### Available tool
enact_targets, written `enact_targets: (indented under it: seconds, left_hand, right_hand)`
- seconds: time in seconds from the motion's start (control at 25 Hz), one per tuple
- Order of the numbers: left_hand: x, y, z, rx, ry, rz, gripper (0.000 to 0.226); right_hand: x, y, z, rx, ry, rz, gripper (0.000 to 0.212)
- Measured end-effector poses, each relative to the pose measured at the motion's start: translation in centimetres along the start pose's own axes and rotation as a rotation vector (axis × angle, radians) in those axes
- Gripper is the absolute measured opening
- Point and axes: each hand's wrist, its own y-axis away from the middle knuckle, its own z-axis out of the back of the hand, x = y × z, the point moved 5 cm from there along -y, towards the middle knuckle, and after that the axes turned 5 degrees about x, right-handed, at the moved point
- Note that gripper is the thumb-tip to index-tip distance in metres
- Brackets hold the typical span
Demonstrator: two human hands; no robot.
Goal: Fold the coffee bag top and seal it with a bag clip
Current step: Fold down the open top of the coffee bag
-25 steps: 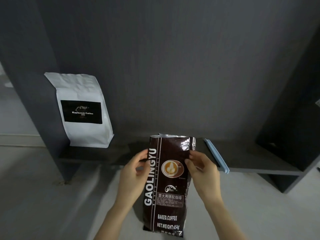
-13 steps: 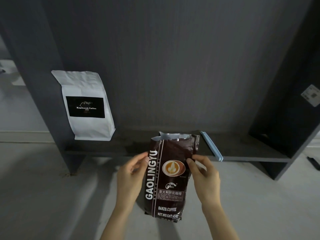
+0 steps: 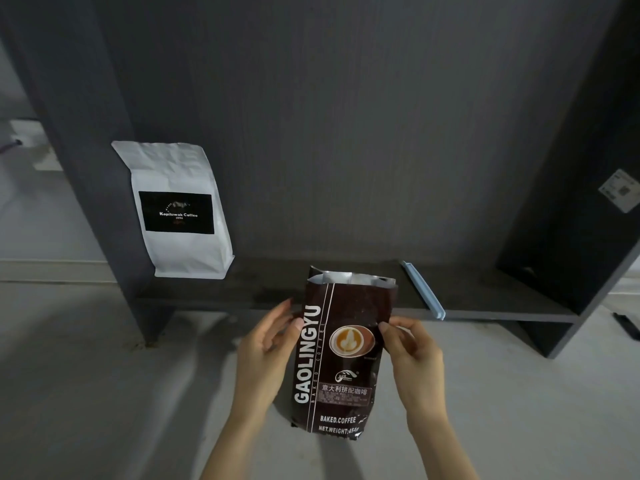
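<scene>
The left hand (image 3: 266, 355) grips the left edge of the brown coffee bag (image 3: 341, 355), thumb on the printed front and fingers curled behind. The right hand (image 3: 414, 358) pinches the bag's right edge at about the same height, thumb tip on the front beside the printed coffee cup. Between them the bag is held upright in the air in front of the shelf, over the pale floor (image 3: 86, 375). Its top is unfolded and stands open, with the silver lining showing at the mouth. Just behind and to the right of the bag, the light blue bag clip (image 3: 424, 291) lies on the dark shelf (image 3: 263, 292), its near end reaching the shelf's front edge. It is touched by neither hand. Well to the left, a white coffee bag (image 3: 180, 209) with a black label stands on the same shelf, leaning against the dark side panel (image 3: 79, 133).
</scene>
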Motion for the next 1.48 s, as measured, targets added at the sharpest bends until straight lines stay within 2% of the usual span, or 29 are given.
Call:
enact_targets:
  seconds: [0.28, 0.52, 0.72, 0.92, 1.2, 1.32, 1.4, 1.48]
  left_hand:
    - [-0.2, -0.1, -0.3, 0.069, 0.052, 0.022, 0.047]
    - [-0.1, 0.0, -0.5, 0.094, 0.039, 0.005, 0.036]
    - [0.7, 0.1, 0.2, 0.028, 0.024, -0.004, 0.026]
    - [1.0, 0.2, 0.2, 0.01, 0.018, 0.001, 0.027]
    - [0.8, 0.1, 0.3, 0.122, -0.107, -0.008, 0.04]
    - [0.6, 0.1, 0.2, 0.169, -0.141, -0.002, 0.028]
    - [0.7, 0.2, 0.1, 0.23, -0.15, 0.008, 0.006]
    - [1.4, 0.3, -0.1, 0.304, -0.168, 0.012, 0.029]
  right_hand:
    - [-0.1, -0.1, 0.3, 0.033, -0.001, -0.01, 0.011]
    - [0.0, 0.1, 0.8, 0.034, -0.044, -0.038, 0.008]
    - [0.9, 0.5, 0.3, 0.148, -0.086, 0.013, 0.025]
    - [0.5, 0.5, 0.4, 0.157, -0.071, 0.047, 0.021]
    - [0.1, 0.6, 0.4, 0.187, -0.087, -0.004, 0.034]
    - [0.2, 0.8, 0.6, 0.236, -0.099, -0.057, 0.028]
    - [0.3, 1.1, 0.4, 0.303, -0.075, -0.05, 0.019]
    - [0.3, 1.2, 0.1, 0.368, -0.07, -0.028, 0.021]
